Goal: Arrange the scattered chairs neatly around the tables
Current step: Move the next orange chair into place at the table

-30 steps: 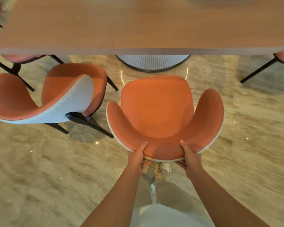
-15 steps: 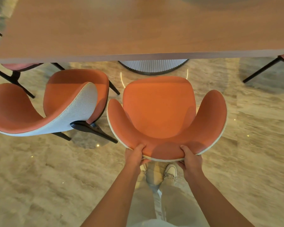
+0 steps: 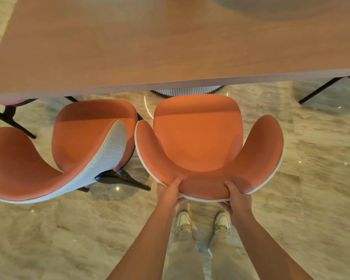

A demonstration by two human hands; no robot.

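Both forearms reach straight forward from the 6 o'clock edge of the view toward the orange tub chair [image 3: 198, 142], and each hand grips the top rim of its curved backrest. The left hand [image 3: 170, 194] has its thumb laid over the orange inner padding and its fingers curled down behind the white piped edge; the right hand [image 3: 237, 199] holds the same rim a little toward 3 o'clock in a matching grip, thumb on top, fingers wrapped behind. The chair faces 12 o'clock, its seat front just short of the near edge of the wooden table [image 3: 170, 47], which spans the whole upper part of the view; the table's ribbed white pedestal base [image 3: 187, 90] shows just beyond the seat front. At 9 o'clock stands a second orange chair [image 3: 73, 146], turned at an angle, its grey-white outer shell almost touching the held chair's left wing, leaving only a thin gap there. Toward 3 o'clock the marbled floor [image 3: 311, 178] lies open, with one dark chair leg [image 3: 319, 90] up near the table edge at 2 o'clock. The person's two white sneakers [image 3: 183, 221] stand on the floor directly behind the backrest, at 6 o'clock.
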